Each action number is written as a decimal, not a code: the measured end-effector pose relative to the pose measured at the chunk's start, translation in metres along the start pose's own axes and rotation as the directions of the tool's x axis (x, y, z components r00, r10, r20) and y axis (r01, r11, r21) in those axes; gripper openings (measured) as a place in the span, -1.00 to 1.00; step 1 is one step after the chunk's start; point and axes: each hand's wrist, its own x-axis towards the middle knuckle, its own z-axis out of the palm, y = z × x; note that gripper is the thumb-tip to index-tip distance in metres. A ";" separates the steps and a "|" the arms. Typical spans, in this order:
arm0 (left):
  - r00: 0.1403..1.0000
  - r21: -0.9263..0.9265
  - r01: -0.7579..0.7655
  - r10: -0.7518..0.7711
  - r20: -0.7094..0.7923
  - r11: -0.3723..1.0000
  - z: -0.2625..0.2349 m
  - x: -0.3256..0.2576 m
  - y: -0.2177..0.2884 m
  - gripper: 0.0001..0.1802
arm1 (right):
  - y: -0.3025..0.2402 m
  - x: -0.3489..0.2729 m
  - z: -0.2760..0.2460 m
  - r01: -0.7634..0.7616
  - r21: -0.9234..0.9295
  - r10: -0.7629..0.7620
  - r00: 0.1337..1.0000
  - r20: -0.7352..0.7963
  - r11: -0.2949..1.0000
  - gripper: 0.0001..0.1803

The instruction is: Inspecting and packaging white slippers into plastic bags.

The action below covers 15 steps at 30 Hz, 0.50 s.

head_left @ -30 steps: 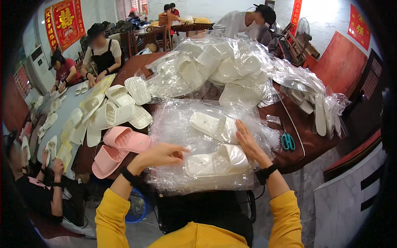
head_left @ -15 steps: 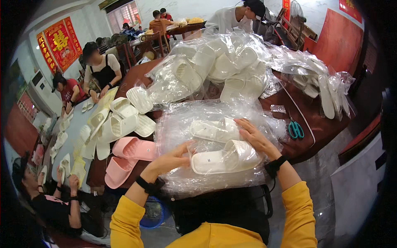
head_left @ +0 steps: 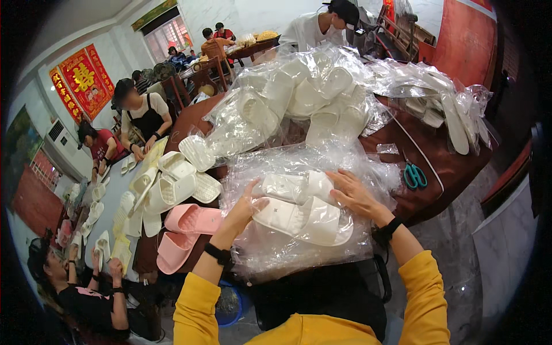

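A pair of white slippers (head_left: pixel 305 218) lies side by side under clear plastic in front of me, heels to the left and toes to the right. My left hand (head_left: pixel 242 208) curls at the heel ends, its thumb on the near slipper's heel. My right hand (head_left: pixel 361 198) rests at the toe ends, fingers stretched out and apart, touching the plastic over the far slipper. Beneath them spreads a stack of clear plastic bags (head_left: pixel 270 256). To the left lies a pair of pink slippers (head_left: pixel 183 252), with loose white slippers (head_left: pixel 168 192) just beyond.
A big heap of bagged white slippers (head_left: pixel 270 109) rises at the back of the brown-covered table (head_left: pixel 454 172). Teal-handled scissors (head_left: pixel 414 176) lie right of the bags. Co-workers handle slippers along a grey table (head_left: pixel 118 187) at left. A blue basin (head_left: pixel 229 305) stands below.
The near slipper has turned, its heel now farther away and its toe nearer me. My left hand has moved up against the heels. My right hand has slid slightly off the toes.
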 end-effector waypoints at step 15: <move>0.722 -0.072 -0.359 0.228 -0.653 0.931 -0.069 -0.073 -0.043 -0.40 | -0.001 0.003 0.019 -0.080 -0.371 0.043 0.993 -0.107 0.925 0.00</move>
